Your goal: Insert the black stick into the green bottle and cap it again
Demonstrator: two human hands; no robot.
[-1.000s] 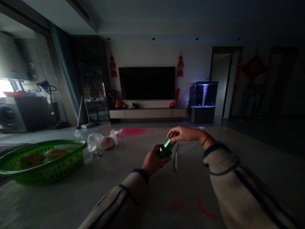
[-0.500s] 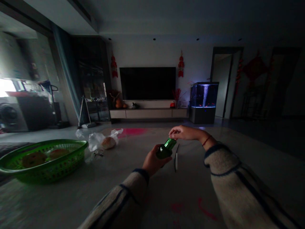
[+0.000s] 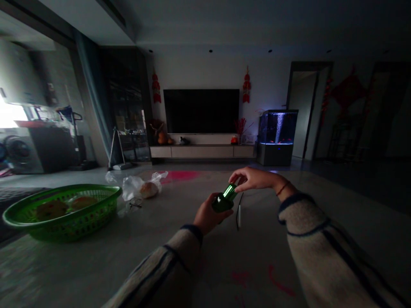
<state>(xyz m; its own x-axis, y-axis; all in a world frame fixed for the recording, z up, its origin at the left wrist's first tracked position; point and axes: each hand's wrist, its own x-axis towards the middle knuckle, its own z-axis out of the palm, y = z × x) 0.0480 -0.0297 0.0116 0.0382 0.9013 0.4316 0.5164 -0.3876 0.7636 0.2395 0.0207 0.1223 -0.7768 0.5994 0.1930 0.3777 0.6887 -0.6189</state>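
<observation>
My left hand (image 3: pixel 207 214) is wrapped round the dark body of a small green bottle (image 3: pixel 221 203), held tilted above the table. My right hand (image 3: pixel 252 179) pinches the bottle's shiny green top (image 3: pixel 230 191) with its fingertips. A red string circles my right wrist. Both arms wear a pale knitted sweater with dark stripes. A thin dark-and-white stick (image 3: pixel 238 211) lies on the table just right of the bottle.
A green plastic basket (image 3: pixel 61 216) with round food items sits at the left. A clear plastic bag (image 3: pixel 141 188) with a bun and a pair of glasses (image 3: pixel 135 203) lie beyond it. Across the dim room stand a TV (image 3: pixel 201 111) and a lit fish tank (image 3: pixel 278 128).
The view has shifted slightly to the left. My right fingers have changed their grip on the bottle's top; both hands stay in about the same place.
</observation>
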